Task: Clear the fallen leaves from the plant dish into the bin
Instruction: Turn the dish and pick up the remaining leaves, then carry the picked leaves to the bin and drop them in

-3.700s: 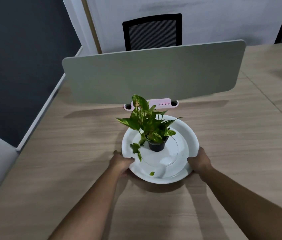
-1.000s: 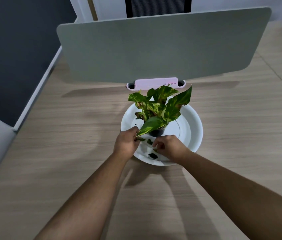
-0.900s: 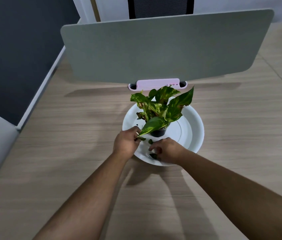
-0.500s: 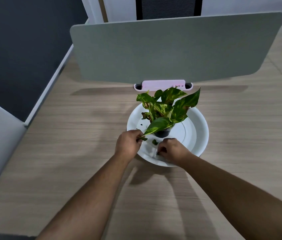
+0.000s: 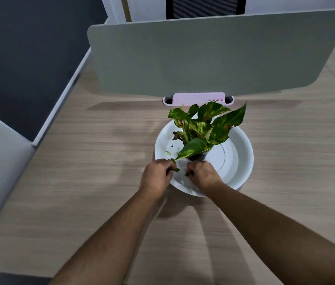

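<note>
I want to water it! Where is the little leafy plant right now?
In the head view, the green and yellow leafy plant in a small dark pot stands inside the round white dish on the wooden desk, just beyond both hands and before the grey divider panel.

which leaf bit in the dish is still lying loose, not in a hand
The small pale green scrap on the white dish, left of the pot. It lies apart from both hands; the darker pieces sit pinched in the left hand and right hand.

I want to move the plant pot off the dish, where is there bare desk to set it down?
Bare wooden desk lies left of the white dish, and more to its right. Behind it is tight: the pink holder and grey divider panel stand close.
</note>
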The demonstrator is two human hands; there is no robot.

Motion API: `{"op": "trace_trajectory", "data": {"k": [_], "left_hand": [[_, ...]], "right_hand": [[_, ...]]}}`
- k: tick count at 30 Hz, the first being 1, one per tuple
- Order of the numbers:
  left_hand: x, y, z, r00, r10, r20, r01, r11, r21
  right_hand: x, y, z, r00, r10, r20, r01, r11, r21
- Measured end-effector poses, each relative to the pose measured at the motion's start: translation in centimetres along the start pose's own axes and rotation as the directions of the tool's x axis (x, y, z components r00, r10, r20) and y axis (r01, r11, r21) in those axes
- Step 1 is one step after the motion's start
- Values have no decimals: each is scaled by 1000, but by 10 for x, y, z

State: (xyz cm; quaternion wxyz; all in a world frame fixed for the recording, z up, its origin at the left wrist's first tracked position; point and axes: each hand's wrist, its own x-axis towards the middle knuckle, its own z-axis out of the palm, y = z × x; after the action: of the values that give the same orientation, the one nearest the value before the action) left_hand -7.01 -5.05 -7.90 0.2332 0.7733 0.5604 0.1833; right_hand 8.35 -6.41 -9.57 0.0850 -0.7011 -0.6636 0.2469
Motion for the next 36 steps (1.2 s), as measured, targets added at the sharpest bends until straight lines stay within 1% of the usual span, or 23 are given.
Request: {"op": "trace_trajectory", "data": {"k": [2, 6, 8, 11, 13, 15, 18, 20, 21, 23, 25, 27, 29, 32, 36], "left_hand": [[0, -1, 0, 1000, -4, 3, 4, 1000, -1], [0, -2, -5, 999, -26, -19, 25, 999, -26], [-3, -2, -11, 998, -53, -36, 51, 998, -32], [-17, -2, -24, 990, -109, -85, 106, 993, -45], [-35, -5, -35, 978, -159, -137, 153, 987, -53], [-63, -11, -48, 946, -250, -208, 240, 968, -72], [-120, -29, -72, 875, -380, -299, 373, 924, -84], [-167, -45, -91, 801, -473, -367, 474, 876, -95], [-190, -53, -101, 750, -526, -401, 530, 840, -112], [-241, -70, -118, 625, -617, -479, 617, 766, -181], [-298, -89, -127, 486, -692, -534, 688, 680, -255], [-351, -107, -128, 342, -761, -551, 756, 571, -320], [-390, -123, -120, 239, -801, -548, 790, 489, -371], [-431, -154, -99, 174, -864, -472, 829, 388, -404], [-469, -213, -50, 115, -942, -316, 864, 252, -436]], "right_hand": [[-1, 1, 1, 998, 43, -35, -40, 996, 75], [-8, 3, -7, 978, 156, -138, -99, 931, 352], [-14, -3, -10, 978, 156, -139, -88, 911, 404], [-26, -20, -10, 990, 62, -129, -5, 918, 397], [-32, -32, -6, 997, -22, -68, 49, 900, 434], [-37, -53, -2, 993, -117, -2, 105, 885, 453], [-52, -101, 11, 963, -265, 59, 204, 850, 485], [-69, -142, 27, 919, -384, 88, 293, 815, 500], [-79, -161, 36, 892, -440, 108, 331, 796, 506], [-102, -199, 57, 819, -549, 166, 401, 755, 518], [-130, -236, 85, 734, -642, 224, 481, 723, 495], [-155, -264, 114, 669, -687, 284, 537, 710, 455], [-170, -281, 143, 637, -695, 333, 559, 715, 421], [-180, -299, 199, 631, -664, 401, 556, 748, 363], [-179, -302, 295, 672, -529, 518, 457, 847, 271]]}}
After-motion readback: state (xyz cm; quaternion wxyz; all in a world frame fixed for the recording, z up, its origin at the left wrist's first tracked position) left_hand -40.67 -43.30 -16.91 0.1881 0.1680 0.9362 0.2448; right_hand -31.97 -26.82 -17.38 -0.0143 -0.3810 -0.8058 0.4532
